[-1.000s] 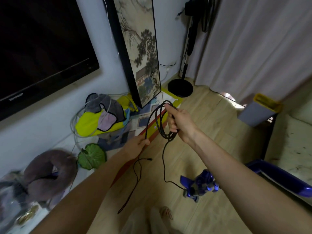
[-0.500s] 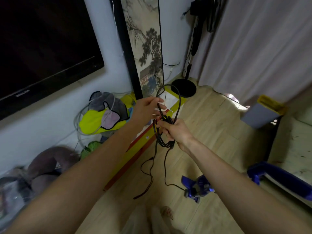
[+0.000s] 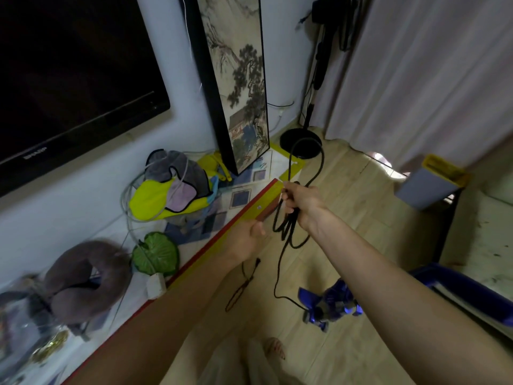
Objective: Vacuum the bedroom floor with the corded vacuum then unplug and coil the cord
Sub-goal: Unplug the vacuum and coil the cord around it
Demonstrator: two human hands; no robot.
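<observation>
Coiling cord (image 3: 288, 218) | right hand (image 3: 301, 200) grips the loops over the floor | left hand (image 3: 245, 237) loosely curled, seemingly empty | tip: match loop sizes, feed slack near vacuum (image 3: 330, 304) evenly

2 hands (image 3: 301, 201) (image 3: 244, 240), 1 cord (image 3: 288, 226), 1 vacuum (image 3: 330, 307), 1 TV (image 3: 69, 79), 1 neck pillow (image 3: 83, 276).

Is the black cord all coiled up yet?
Not yet. The right hand grips several loops of the cord, but a loose length hangs to the floor.
</observation>
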